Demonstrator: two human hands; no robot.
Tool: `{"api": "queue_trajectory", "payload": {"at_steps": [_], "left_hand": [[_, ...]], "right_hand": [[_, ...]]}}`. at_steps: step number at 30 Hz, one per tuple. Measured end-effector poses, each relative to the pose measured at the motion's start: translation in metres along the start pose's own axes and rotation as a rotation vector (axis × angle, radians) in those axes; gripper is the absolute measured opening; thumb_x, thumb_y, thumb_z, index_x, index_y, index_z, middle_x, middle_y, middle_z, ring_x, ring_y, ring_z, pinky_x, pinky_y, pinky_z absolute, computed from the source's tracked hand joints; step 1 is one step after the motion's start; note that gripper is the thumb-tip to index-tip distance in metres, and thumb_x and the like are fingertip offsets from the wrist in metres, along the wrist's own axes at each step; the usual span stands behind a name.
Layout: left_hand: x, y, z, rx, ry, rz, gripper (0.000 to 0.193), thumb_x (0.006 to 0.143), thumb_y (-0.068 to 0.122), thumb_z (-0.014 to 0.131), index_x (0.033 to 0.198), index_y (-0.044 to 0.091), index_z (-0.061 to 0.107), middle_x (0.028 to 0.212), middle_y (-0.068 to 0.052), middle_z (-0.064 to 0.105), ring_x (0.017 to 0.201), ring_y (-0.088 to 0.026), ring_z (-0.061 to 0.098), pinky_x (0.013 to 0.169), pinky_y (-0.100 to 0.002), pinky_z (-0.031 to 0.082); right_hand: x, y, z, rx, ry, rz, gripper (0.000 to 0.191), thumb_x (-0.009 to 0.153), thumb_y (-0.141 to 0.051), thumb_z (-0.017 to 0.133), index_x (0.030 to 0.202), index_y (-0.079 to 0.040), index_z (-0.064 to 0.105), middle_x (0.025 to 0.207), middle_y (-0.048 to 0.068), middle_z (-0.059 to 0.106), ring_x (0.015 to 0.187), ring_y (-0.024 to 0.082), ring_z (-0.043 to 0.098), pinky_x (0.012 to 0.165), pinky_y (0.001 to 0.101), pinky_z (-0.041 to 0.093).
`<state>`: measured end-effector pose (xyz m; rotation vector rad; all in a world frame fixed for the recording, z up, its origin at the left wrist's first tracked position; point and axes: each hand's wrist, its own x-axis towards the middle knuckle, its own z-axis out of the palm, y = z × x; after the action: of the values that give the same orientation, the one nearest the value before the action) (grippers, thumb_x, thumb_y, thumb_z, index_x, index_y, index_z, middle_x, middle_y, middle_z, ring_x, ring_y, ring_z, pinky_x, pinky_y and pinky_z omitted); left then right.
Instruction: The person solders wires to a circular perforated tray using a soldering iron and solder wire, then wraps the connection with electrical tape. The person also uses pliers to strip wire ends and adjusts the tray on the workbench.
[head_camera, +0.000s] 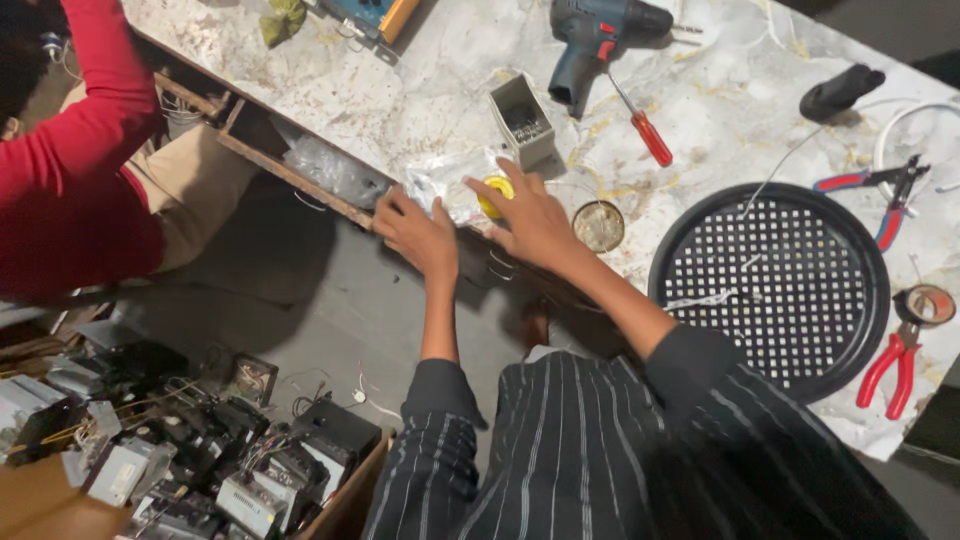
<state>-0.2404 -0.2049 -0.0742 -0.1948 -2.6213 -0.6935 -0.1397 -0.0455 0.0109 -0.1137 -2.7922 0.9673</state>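
Note:
My left hand (415, 232) rests at the near edge of the marble-patterned worktable (420, 80), its fingers on a clear plastic bag (440, 185). My right hand (528, 215) lies just to the right, fingers spread over the same bag and touching a small yellow round object (493, 193). I cannot tell whether either hand grips the bag or merely presses on it. A small grey open box (523, 120) with small parts inside stands just beyond my hands.
A dark blue cordless drill (592, 40), a red-handled screwdriver (645, 128), a round black perforated tray (768, 290), a small round tin (598, 225), red pliers (890, 365), a wire stripper (885, 195). A person in a red sleeve (70, 170) sits left. A box of electronic scrap (190, 450) lies on the floor.

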Motion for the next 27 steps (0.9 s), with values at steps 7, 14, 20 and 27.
{"api": "queue_trajectory", "payload": {"at_steps": [7,14,20,27], "left_hand": [[0.016,-0.003,0.010,-0.031,-0.370,0.456,0.018,0.081,0.001,0.063,0.098,0.003,0.065,0.105,-0.014,0.063,0.100,-0.035,0.061,0.080,-0.046,0.053],[0.032,-0.018,0.042,-0.002,-0.429,0.496,0.012,0.083,-0.003,0.059,0.095,-0.001,0.062,0.099,-0.020,0.063,0.091,-0.038,0.065,0.076,-0.047,0.055],[0.038,-0.015,0.044,0.013,-0.468,0.470,0.009,0.082,-0.002,0.061,0.091,-0.001,0.065,0.093,-0.024,0.062,0.086,-0.043,0.066,0.071,-0.051,0.054],[0.036,-0.009,0.037,-0.049,-0.477,0.599,0.006,0.082,0.004,0.066,0.083,-0.002,0.064,0.098,-0.025,0.062,0.086,-0.042,0.064,0.072,-0.050,0.054]], "right_hand": [[0.002,0.022,0.012,-0.119,0.049,0.079,0.056,0.079,-0.001,0.071,0.132,-0.016,0.062,0.125,0.022,0.054,0.118,0.041,0.054,0.094,0.0477,0.051],[-0.004,0.035,-0.019,-0.158,0.169,0.219,0.054,0.079,0.002,0.070,0.131,-0.011,0.062,0.120,0.022,0.054,0.114,0.041,0.054,0.092,0.0487,0.049],[-0.017,-0.003,-0.010,-0.512,0.415,0.171,0.054,0.076,-0.004,0.069,0.128,0.002,0.060,0.128,0.024,0.053,0.117,0.042,0.054,0.095,0.0519,0.045],[-0.005,-0.013,0.053,-0.065,0.132,-0.015,0.048,0.084,0.003,0.062,0.131,0.011,0.056,0.132,0.026,0.054,0.123,0.042,0.053,0.104,0.0469,0.046]]}}
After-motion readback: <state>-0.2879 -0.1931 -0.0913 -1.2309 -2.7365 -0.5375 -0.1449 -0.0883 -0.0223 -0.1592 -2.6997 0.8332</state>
